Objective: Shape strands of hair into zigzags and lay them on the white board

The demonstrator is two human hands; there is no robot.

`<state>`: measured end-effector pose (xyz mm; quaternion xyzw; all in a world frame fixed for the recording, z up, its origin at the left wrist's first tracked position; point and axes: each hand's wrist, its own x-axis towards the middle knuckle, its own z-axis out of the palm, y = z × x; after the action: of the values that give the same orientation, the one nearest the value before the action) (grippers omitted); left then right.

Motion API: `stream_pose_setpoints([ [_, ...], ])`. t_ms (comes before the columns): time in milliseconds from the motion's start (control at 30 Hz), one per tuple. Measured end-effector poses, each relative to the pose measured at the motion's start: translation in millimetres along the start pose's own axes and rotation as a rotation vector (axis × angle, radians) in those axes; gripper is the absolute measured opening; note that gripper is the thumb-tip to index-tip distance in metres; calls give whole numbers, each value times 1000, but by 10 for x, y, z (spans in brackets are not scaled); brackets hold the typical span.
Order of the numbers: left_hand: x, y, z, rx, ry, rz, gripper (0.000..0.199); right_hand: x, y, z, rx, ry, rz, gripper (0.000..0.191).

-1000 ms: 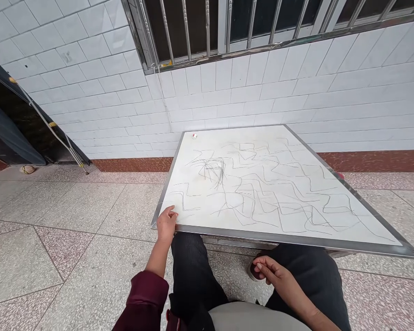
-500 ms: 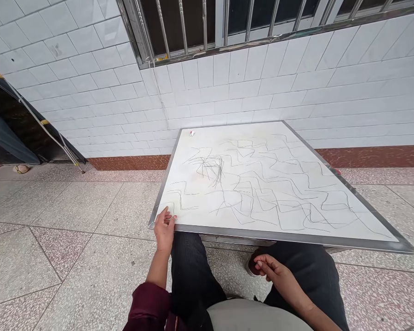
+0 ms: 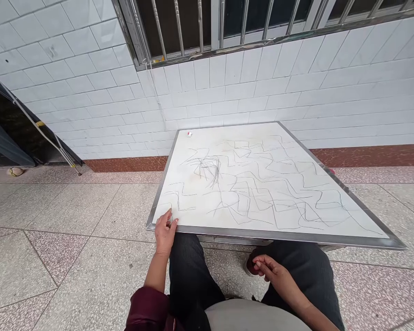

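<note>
My left hand (image 3: 164,232) rests at the near left corner of a white board-like tabletop (image 3: 262,184) with a grey metal rim. Its fingers are apart and lie over the edge, with nothing visible in them. Over my right thigh, just below the rim, my right hand (image 3: 274,271) is closed loosely, thumb against the curled fingers. Whether anything sits in that pinch cannot be seen. Thin dark zigzag lines (image 3: 207,168) cover much of the white surface. A small white and red object (image 3: 189,134) lies near the far left corner.
Behind the tabletop rises a white tiled wall (image 3: 207,87) with a barred window (image 3: 234,23). A pole (image 3: 51,133) leans by a dark doorway at left, near a sandal-like item (image 3: 15,171). Speckled stone tiles (image 3: 100,271) form the floor; my knees are under the near rim.
The view has shifted slightly, so the table sits a little further left. Both hands keep nearly the same places and poses.
</note>
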<state>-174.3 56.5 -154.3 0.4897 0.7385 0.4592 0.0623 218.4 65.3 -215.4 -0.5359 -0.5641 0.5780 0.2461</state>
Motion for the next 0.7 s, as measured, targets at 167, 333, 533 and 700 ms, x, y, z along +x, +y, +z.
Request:
stream_pose_setpoints([
  [167,23,-26,10,22,14,42,42,22,28,14,25,6,8,32],
  [333,101,-40,11,17,44,79,40,49,78,37,36,28,1,30],
  [533,-146,133,-35,-3,184,126,39,100,151,-44,-64,73,-91,30],
  [700,-746,251,102,9,-116,488,27,179,273,-383,-407,199,-432,26],
])
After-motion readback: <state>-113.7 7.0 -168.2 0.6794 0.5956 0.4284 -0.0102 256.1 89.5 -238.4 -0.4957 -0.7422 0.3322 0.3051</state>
